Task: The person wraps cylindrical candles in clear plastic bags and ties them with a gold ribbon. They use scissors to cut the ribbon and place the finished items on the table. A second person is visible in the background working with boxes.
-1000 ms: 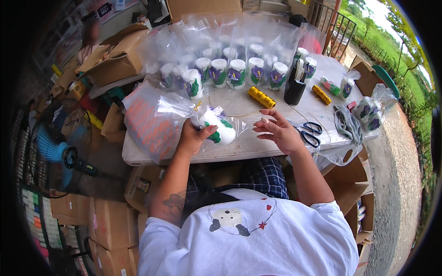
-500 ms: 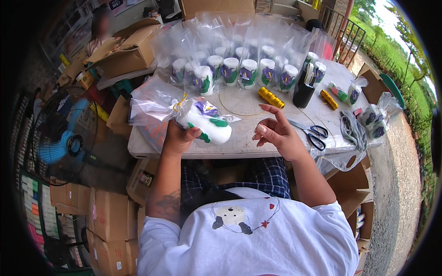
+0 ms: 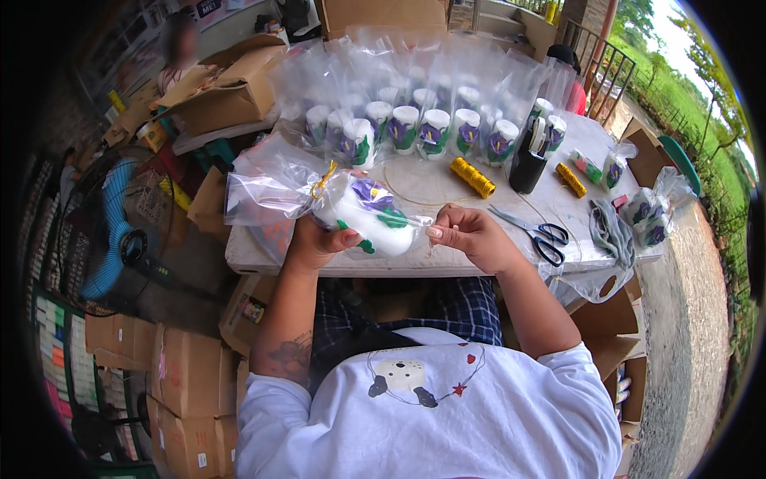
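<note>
Wrapped mug (image 3: pixel 371 217) — now lifted nearer, tilted — both hands (image 3: pixel 319 243) (image 3: pixel 471 235) pinching it.

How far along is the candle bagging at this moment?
Done: a row of bagged flower-painted candles stands at the table's far side. In hand: the left hand holds a white candle lying sideways in a clear bag with a gold tie at its neck; the right hand pinches at the candle's end. Left: cannot tell; a few candles sit at the right edge.
</note>
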A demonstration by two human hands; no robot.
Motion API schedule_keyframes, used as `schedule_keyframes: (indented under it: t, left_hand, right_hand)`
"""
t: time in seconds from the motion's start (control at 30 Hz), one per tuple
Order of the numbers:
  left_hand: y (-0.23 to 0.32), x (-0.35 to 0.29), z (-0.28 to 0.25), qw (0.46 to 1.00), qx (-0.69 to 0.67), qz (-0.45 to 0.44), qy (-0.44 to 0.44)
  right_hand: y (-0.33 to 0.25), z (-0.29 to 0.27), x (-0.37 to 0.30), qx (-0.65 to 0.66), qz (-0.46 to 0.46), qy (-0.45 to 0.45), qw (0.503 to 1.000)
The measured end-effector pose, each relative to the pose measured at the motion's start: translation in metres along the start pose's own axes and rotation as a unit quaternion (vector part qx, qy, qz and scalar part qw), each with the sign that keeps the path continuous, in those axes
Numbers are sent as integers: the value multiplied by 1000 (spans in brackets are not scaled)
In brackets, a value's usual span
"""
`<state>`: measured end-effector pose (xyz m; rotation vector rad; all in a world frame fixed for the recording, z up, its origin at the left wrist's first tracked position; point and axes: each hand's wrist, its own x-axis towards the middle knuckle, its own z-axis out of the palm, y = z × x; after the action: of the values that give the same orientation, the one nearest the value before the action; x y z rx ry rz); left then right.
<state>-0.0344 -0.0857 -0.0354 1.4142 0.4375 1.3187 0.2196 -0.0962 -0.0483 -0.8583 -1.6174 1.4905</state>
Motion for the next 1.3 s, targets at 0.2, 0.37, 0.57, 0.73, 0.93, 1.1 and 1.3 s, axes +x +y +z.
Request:
schedule_keyframes:
  t: [0.2,0.37,0.57,0.73,0.93,1.1,1.3]
  left_hand:
    - [-8,3,7,995,-102,-3,24]
    - [-7,6,17,987,-152,-20,40]
    - [-22,7,40,958,-277,-29,68]
    - [-12,9,38,978,-164,7,128]
    - [-22,12,41,987,43,-7,152]
    - [-28,5,20,985,171,-19,31]
    - [-38,6,5,992,112,-16,-56]
  right_hand:
    - [20,13,14,261,45,-87,960]
    - [48,30,26,329,-24,-79,941]
    - [60,64,34,395,-56,-7,917]
    - [68,43,31,326,-49,-19,944]
    - [30,45,27,351,-69,-43,933]
    - [52,41,29,482,13,-38,875]
    - [51,45,22,594,125,-151,780]
